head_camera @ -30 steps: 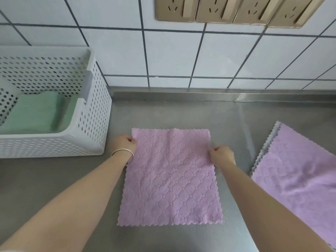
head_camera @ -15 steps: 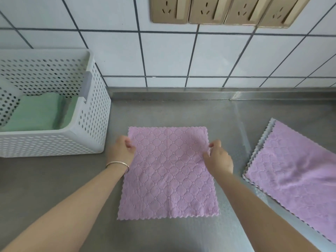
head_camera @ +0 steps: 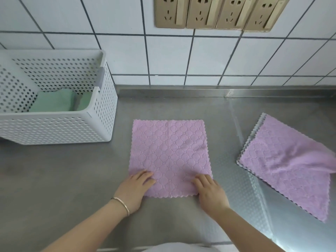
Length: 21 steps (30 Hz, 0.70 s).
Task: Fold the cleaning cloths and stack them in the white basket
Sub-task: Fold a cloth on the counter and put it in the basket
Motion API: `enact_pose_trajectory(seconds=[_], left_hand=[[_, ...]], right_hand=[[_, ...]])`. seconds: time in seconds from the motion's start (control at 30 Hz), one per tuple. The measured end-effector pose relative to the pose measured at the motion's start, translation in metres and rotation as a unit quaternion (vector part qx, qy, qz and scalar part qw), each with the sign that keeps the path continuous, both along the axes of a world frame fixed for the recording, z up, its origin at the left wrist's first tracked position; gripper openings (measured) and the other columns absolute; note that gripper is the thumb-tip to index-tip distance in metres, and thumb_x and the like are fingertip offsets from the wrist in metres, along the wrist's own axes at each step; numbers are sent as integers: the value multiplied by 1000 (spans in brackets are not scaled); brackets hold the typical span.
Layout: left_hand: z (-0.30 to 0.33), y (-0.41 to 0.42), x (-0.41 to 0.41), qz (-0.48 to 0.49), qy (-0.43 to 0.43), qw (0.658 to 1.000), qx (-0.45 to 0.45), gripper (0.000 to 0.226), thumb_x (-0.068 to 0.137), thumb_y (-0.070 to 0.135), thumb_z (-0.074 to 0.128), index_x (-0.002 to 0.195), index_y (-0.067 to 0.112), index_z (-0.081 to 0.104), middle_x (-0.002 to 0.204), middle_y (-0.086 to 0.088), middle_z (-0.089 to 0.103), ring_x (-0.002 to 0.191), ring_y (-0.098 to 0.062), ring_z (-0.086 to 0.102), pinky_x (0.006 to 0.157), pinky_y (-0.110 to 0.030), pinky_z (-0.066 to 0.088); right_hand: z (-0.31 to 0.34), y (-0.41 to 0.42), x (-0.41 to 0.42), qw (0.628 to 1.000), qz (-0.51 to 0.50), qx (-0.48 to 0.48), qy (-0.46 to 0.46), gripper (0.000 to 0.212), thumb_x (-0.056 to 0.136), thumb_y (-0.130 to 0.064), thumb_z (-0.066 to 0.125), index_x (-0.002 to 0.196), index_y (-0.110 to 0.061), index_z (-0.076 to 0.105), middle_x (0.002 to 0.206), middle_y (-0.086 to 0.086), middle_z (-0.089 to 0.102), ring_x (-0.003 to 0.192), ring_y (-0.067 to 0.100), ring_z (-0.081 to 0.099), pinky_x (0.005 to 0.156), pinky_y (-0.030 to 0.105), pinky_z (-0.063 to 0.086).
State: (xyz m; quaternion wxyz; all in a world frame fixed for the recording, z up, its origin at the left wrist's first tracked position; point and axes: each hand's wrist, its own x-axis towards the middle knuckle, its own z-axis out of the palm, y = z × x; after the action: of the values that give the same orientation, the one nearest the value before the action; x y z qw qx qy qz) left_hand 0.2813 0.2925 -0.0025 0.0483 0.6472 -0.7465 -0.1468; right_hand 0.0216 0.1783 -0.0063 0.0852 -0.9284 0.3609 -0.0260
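A: Under both sets of fingers, pink cloth point(head_camera: 170, 157), flat on the steel counter point(head_camera: 54, 179). Left hand point(head_camera: 135, 190) on the near-left corner, right hand point(head_camera: 209, 191) on the near-right corner.

B: Finger state?

A: Left fingers point(head_camera: 145, 176) close together, lying on top of the cloth. Right fingers point(head_camera: 200, 180) bent a little, on the fabric too. Thumbs mostly hidden, so can't tell if either hand is pinching the edge or just pressing.

B: Folded yet?

A: Can't say for sure, looks like one flat layer, faint crease running away from the fingers down the middle. I'd call it spread and smoothed, fold not started.

B: Basket?

A: White basket point(head_camera: 101, 124) off beyond the left fingers, well apart from them, against the tiled wall point(head_camera: 200, 57). Green cloths point(head_camera: 54, 102) already inside, folded, seems like two bundles side by side.

B: What's left?

A: Second pink cloth point(head_camera: 283, 166) out past the right fingers, near but not touching, one corner flopped over itself. White or grey edge peeks out beneath it, maybe another cloth under there, not sure.

B: Progress call?

A: Partway, my guess. Greens done; this pink needs folding and stacking, then the pile on the right.
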Motion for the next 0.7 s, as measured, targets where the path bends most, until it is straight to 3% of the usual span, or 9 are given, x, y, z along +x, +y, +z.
enact_pose_trajectory(seconds=[0.07,0.13,0.2,0.27,0.37,0.47,0.53,0.6,0.7], left_hand=[[0,4,4,4,-1,1000,-10,48,59,13,46,105,27,49,110,6,64,103,-14,58,64,-19,55],[-4,7,9,26,-2,1000,-17,48,65,11,34,109,24,47,116,6,58,107,-13,52,67,-21,55],[-5,12,15,69,13,997,-38,46,66,11,33,108,23,47,112,3,64,101,-16,64,69,-25,56],[-2,15,19,123,34,990,-61,41,65,14,35,101,26,49,97,2,71,83,-15,71,62,-26,56],[9,18,27,201,74,975,-63,30,70,21,37,96,30,49,81,6,70,64,-15,68,51,-20,51],[18,26,32,255,110,960,-49,23,74,20,48,92,31,55,78,4,70,64,-24,66,55,-26,52],[29,31,33,264,129,956,3,26,79,14,52,96,34,54,76,8,66,69,-24,63,61,-27,48],[32,37,37,258,154,950,79,29,86,13,55,95,40,60,72,15,61,73,-16,61,67,-26,45],[32,37,44,278,232,924,123,41,85,9,59,75,49,61,67,18,64,63,1,54,61,-13,40]], right_hand=[[1,-3,-4,1000,-24,-4,11,33,61,-14,36,82,-21,61,87,-3,60,76,19,59,56,28,54],[4,-9,-7,997,-69,22,12,28,59,-9,47,79,-21,63,87,-4,60,76,19,58,50,27,52],[7,-12,-8,988,-126,82,-20,34,57,4,62,82,-18,68,91,-4,62,83,20,58,50,29,49],[9,-19,-9,974,-168,141,-60,36,68,9,60,92,-15,73,99,-3,64,95,20,58,62,30,47],[21,-30,-10,956,-200,195,-86,36,78,7,55,99,-15,74,104,3,67,99,24,61,77,30,46],[37,-36,-18,949,-190,248,-34,30,85,-3,54,102,-19,72,101,2,69,93,20,61,78,28,44],[47,-38,-22,946,-161,277,49,21,89,-10,53,98,-16,72,97,2,70,92,20,61,74,27,42],[57,-40,-26,933,-132,315,108,19,92,-17,53,81,-19,69,84,-1,66,86,18,60,69,25,41],[68,-49,-26,913,-153,364,101,31,92,-18,54,61,-25,50,64,-8,50,61,8,46,55,18,30]])
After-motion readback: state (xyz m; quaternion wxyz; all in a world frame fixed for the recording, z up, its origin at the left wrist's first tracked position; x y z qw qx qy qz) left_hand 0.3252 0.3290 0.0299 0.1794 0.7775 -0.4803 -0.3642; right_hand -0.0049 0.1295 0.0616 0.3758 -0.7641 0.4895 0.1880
